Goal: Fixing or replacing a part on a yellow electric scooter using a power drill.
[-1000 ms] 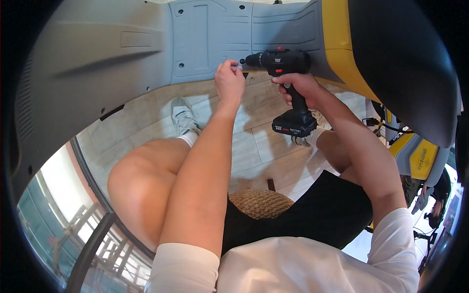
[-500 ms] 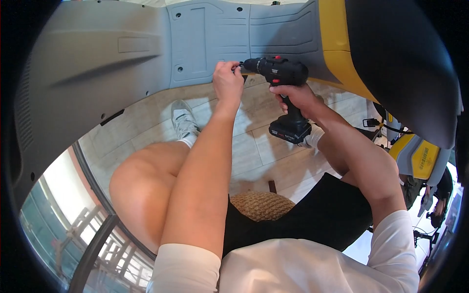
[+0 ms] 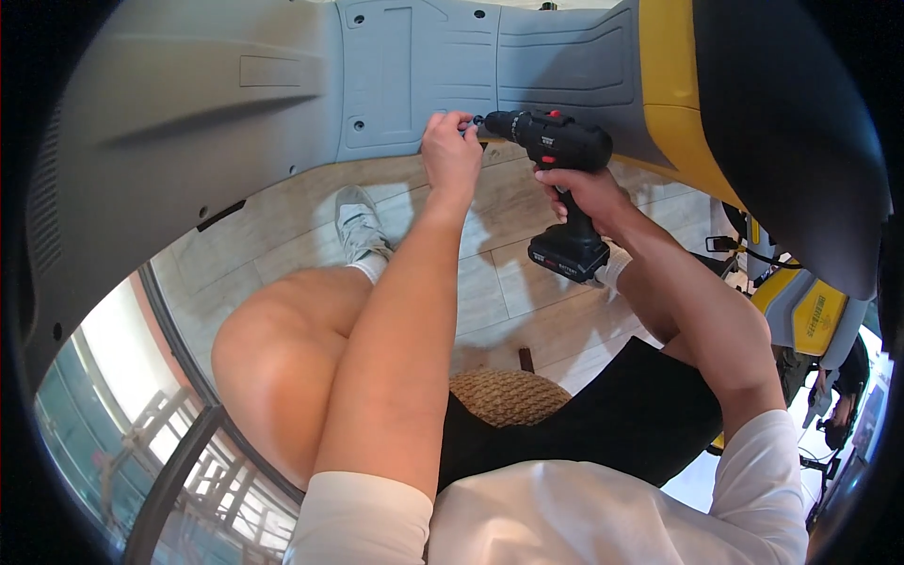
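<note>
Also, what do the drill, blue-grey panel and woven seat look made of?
Drill: likely matte black plastic, low sheen on the housing; chuck could be plastic or metal.
Panel: probably moulded plastic, satin, with lines formed into it.
Seat: coarse tan weave, perhaps natural fibre, possibly synthetic.

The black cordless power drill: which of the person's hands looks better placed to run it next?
Probably the right hand: it is wrapped around the grip of the drill. The left hand is out by the drill's front tip, near the edge of the blue-grey plastic panel, away from the grip.
</note>
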Tool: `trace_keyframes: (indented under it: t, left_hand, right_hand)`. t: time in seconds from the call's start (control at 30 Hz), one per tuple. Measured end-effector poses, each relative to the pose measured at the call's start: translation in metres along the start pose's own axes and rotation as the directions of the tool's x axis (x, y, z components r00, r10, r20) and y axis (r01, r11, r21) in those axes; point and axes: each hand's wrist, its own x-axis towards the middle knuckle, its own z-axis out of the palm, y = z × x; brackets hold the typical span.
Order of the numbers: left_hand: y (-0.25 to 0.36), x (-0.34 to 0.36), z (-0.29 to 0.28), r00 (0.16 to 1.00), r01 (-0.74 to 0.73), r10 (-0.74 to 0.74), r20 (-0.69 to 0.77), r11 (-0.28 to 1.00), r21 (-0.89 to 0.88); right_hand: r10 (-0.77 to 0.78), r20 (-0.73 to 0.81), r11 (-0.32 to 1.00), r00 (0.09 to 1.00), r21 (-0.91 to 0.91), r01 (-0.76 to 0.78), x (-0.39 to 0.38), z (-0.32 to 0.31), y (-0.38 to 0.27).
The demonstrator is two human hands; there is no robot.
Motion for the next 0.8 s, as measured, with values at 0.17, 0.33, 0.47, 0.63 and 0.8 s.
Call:
trace_keyframes:
  t: [0.17,0.33,0.47,0.63,0.8]
  left_hand:
    - [-0.001,0.0,0.001,1.0,-0.027,0.027,-0.002,1.0,0.002]
    - [-0.004,0.001,0.002,0.999,-0.04,0.04,-0.012,0.999,-0.025]
    - [-0.002,0.0,0.001,0.999,-0.034,0.034,-0.004,0.999,-0.019]
    - [-0.003,0.0,0.001,0.999,-0.039,0.039,-0.02,0.999,-0.016]
    - [-0.004,0.0,0.0,0.999,-0.04,0.04,0.0,0.999,-0.011]
  right_hand:
    - [-0.033,-0.011,0.999,0.999,-0.022,0.033,-0.005,0.003,0.002]
    - [-0.048,-0.071,0.996,0.996,-0.076,0.042,-0.006,0.009,0.001]
    - [-0.035,-0.075,0.992,0.997,-0.12,0.026,-0.009,0.009,-0.003]
    - [-0.035,-0.083,0.989,0.996,-0.147,0.023,-0.01,0.009,-0.004]
    - [-0.006,-0.111,0.985,0.994,-0.17,-0.013,-0.014,0.013,-0.009]
